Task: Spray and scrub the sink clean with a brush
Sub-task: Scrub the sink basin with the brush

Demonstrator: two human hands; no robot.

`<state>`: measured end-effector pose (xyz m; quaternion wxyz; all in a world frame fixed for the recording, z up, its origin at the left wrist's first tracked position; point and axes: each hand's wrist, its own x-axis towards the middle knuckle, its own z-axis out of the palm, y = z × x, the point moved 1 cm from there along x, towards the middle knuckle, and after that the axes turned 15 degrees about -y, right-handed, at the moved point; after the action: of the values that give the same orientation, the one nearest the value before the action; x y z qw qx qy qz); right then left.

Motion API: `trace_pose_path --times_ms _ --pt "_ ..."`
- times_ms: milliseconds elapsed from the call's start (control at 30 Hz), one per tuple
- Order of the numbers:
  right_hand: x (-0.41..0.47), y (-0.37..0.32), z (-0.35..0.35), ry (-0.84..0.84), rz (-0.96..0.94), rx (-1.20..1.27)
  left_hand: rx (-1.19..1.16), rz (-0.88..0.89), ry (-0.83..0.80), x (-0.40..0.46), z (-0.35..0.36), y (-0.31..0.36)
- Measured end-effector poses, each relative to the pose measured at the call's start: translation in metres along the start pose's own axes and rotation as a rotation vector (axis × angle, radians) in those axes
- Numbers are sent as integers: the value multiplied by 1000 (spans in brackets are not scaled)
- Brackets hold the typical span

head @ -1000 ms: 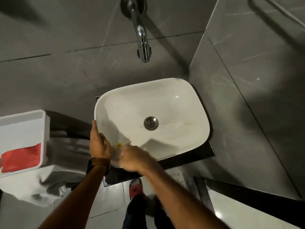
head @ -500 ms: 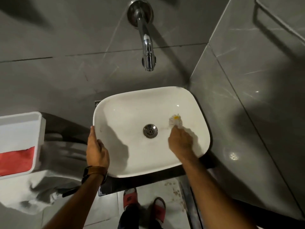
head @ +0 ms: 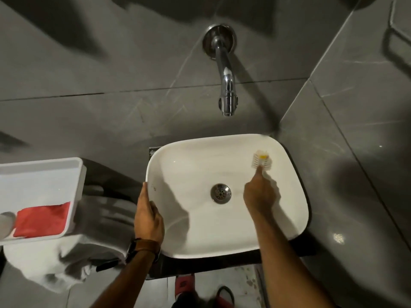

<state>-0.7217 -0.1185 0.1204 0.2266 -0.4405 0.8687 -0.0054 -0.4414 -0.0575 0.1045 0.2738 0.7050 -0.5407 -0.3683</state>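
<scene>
Grey veined wall tiles meet in a corner at 2 o'clock. A chrome spout juts at 12, a white bin holding red cloth sits at 9, and the floor shows at 6.

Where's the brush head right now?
In the head view the brush is inside the sink, at its far right corner, held by the right hand, beyond the drain.

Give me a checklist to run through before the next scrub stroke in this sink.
1. Grip on the brush by the right hand: ok.
2. Bristles touching the sink wall near its far right corner: cannot tell, blurred.
3. Hold of the left hand on the sink's left rim: ok.
4. View of the drain, uncovered: ok.
5. No water running from the faucet: ok.
6. Spray coating on the basin surface: cannot tell.
</scene>
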Motion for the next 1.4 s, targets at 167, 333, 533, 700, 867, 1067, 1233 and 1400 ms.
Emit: trace_pose_path --times_ms 167,333,533,700,867,1067,1233,1400 --pt "-28 -65 42 -306 -193 130 12 -4 -8 1 0 -1" --pt "-104 -151 75 -802 -495 596 -3 19 -14 0 -1 -3" --pt "-97 -78 57 -946 -593 181 -44 28 8 2 0 -5" --pt "-89 -58 45 -518 -408 -117 -49 -9 4 2 2 -5" --pt "-131 -95 47 -736 -649 -46 -39 38 6 3 3 -6" --pt "-87 -7 4 -560 -447 -503 -66 53 32 1 4 -6" --pt "-38 53 -37 -308 -80 -478 -78 43 20 1 3 -4" --pt "-103 27 -12 -586 -320 -503 -85 30 16 1 2 -5"
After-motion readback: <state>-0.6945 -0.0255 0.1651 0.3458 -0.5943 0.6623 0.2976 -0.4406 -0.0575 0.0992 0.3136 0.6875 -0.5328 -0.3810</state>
